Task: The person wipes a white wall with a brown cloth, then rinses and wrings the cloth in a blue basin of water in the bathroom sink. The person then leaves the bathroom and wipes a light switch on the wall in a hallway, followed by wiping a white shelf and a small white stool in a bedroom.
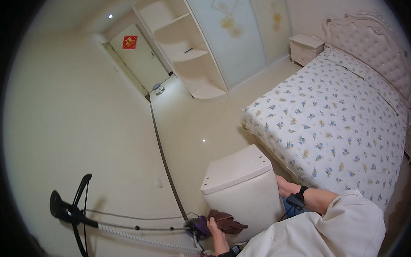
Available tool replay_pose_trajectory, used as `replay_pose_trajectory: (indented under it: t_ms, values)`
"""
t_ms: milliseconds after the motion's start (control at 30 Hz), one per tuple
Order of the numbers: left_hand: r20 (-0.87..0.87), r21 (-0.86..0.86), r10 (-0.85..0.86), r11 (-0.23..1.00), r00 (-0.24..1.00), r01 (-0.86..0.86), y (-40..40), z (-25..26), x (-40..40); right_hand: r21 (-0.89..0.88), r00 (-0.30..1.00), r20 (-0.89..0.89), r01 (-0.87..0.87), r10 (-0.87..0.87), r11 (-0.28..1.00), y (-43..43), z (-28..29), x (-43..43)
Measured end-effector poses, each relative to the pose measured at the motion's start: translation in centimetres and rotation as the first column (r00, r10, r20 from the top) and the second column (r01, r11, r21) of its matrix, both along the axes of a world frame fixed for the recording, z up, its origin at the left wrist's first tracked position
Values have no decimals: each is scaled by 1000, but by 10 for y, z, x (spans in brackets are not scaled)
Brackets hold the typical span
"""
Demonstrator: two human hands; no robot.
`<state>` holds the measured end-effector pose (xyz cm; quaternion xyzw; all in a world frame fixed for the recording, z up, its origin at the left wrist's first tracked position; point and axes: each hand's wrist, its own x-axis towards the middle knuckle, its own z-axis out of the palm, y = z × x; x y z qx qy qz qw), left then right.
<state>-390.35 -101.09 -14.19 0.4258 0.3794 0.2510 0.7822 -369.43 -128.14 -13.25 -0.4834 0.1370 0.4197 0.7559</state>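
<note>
A white box-shaped cabinet (243, 198), with a slightly overhanging top and small dark dots near its corners, stands tilted in view right before me. My left hand (214, 228) is at its left side and grips a crumpled dark brown cloth (229, 222), which hangs against the cabinet's face. On the opposite side, my right hand (283, 186) is pressed to the cabinet's edge, with most of its fingers hidden. Whether the cabinet rests on the floor cannot be told. Each wrist wears a black strapped device.
Close on the right lies a bed (320, 124) with a flowered cover, a nightstand (306, 50) beyond it. A garment steamer (197, 227) with hose and black hanger stands by the left wall. Past the open shelves (189, 54), a round device (158, 89) sits near the door (138, 57).
</note>
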Motion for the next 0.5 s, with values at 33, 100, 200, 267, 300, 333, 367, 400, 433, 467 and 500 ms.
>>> replay_pose_trajectory:
  t_ms: [33,100,200,267,300,333,367,400,433,467,500]
  values:
    - [-1,-2,-4,1000,1000,4,21,-11,22,-2,1000,-1,4,-4,1000,16,-8,21]
    - [52,34,-93,995,994,92,64,-27,69,83,999,27,30,-32,996,47,-25,60]
    - [71,6,-118,993,990,118,111,-23,145,63,997,-70,-20,25,998,103,-49,144]
    - [76,21,-119,993,990,118,152,-14,204,155,999,-29,46,-42,987,149,-65,190]
    - [70,-15,-97,995,993,98,177,-7,231,228,996,8,82,-86,970,178,-69,216]
    - [35,-65,-68,995,997,71,198,-3,240,229,996,-28,83,-79,970,203,-62,234]
    - [0,-63,-61,996,998,61,221,-2,255,203,995,-96,57,-38,978,226,-53,264]
    - [42,54,-121,991,992,119,245,-1,273,182,987,-159,21,8,983,248,-44,289]
    - [96,168,-193,970,977,175,265,-1,302,181,986,-167,15,15,983,267,-44,316]
    - [78,172,-120,980,990,105,283,-2,330,183,988,-155,20,9,983,287,-43,342]
    - [77,158,-128,981,989,115,287,8,361,170,990,-138,40,-16,985,298,-47,371]
